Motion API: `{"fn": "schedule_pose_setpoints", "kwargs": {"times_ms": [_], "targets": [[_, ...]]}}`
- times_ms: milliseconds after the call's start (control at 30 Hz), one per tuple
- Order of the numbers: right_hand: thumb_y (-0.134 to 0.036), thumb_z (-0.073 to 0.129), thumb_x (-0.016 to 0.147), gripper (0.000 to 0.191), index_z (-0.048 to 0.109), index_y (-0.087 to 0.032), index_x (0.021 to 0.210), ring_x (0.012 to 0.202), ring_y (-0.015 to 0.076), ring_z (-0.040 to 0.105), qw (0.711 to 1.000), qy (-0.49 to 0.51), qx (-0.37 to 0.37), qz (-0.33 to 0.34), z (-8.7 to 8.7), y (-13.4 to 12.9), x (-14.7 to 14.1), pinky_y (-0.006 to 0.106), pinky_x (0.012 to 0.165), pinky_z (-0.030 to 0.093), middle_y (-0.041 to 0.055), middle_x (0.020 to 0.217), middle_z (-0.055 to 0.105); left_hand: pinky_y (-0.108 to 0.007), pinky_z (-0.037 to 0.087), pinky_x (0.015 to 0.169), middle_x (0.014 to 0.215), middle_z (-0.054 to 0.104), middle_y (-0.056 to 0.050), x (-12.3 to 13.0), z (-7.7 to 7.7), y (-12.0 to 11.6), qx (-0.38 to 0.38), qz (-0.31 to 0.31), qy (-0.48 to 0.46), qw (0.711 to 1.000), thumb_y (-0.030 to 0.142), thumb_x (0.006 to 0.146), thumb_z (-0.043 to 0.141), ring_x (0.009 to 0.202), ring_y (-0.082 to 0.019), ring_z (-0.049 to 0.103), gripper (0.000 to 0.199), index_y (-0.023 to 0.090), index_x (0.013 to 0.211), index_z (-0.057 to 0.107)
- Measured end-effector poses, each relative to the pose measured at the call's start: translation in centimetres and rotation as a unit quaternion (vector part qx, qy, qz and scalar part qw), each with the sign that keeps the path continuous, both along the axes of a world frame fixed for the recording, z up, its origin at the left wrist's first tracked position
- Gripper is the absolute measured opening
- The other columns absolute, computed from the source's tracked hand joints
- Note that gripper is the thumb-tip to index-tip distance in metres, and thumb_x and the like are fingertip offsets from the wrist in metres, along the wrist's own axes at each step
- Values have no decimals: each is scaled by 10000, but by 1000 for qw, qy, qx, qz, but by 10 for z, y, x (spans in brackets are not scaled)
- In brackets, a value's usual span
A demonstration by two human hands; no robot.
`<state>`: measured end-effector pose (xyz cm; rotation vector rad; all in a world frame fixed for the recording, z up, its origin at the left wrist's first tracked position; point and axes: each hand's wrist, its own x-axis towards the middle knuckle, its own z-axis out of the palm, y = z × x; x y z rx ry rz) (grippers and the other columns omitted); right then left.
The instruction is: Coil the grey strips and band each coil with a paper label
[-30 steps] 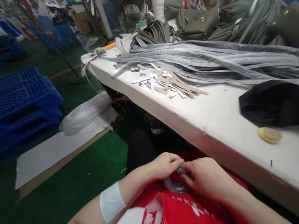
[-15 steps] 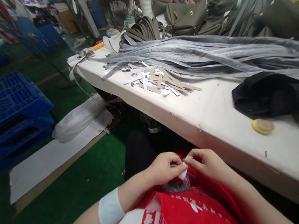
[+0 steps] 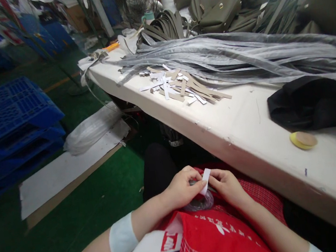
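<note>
Over my lap, my left hand [image 3: 186, 186] pinches a small white strip [image 3: 205, 181] between thumb and fingers. My right hand [image 3: 227, 184] has its fingertips closed at the strip's right edge. The strip stands slanted, its upper end showing between the two hands. Just below them a clear roll [image 3: 203, 202] rests against the red apron [image 3: 222, 234], partly covered by my left hand. On the white table [image 3: 241, 120] lies a loose pile of white and beige strips [image 3: 183, 86].
Long plastic-wrapped grey strips [image 3: 223, 54] span the table's far side, with olive bags [image 3: 217, 10] behind. Black cloth [image 3: 310, 103] and a yellow-edged disc [image 3: 303, 140] lie right. Blue pallets [image 3: 12, 117] and a cardboard sheet [image 3: 66, 176] are on the floor at left.
The white strip now stands more upright and shows more of its length between my hands. My right hand's fingers have come lower beside it. The view has shifted slightly.
</note>
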<state>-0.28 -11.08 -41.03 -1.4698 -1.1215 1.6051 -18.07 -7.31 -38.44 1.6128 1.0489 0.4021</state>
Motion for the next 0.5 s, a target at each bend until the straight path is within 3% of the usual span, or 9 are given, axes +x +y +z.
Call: {"fn": "schedule_pose_setpoints", "kwargs": {"times_ms": [200, 367, 500], "targets": [[-452, 668, 757, 315, 750, -148, 740, 630, 175, 578, 998, -47, 8, -40, -1, 1, -2, 263, 594, 447, 31, 678, 695, -220, 466, 557, 650, 630, 2, 7, -3, -7, -183, 14, -26, 983, 347, 824, 552, 604, -146, 622, 201, 162, 751, 583], [-512, 721, 721, 376, 745, -136, 716, 629, 165, 578, 999, -16, -14, -46, 0, 3, 4, 268, 627, 455, 35, 655, 683, -203, 437, 576, 666, 664, -9, 10, 3, -8, -92, 21, 2, 996, 332, 796, 595, 617, -124, 589, 202, 157, 695, 614], [-632, 600, 800, 530, 747, -123, 770, 618, 170, 608, 995, 67, -73, -20, 12, 4, 12, 295, 664, 492, 65, 660, 685, -208, 421, 547, 656, 653, -3, 13, 3, -7, -108, 40, 2, 993, 291, 758, 630, 590, -122, 577, 136, 161, 731, 600]]}}
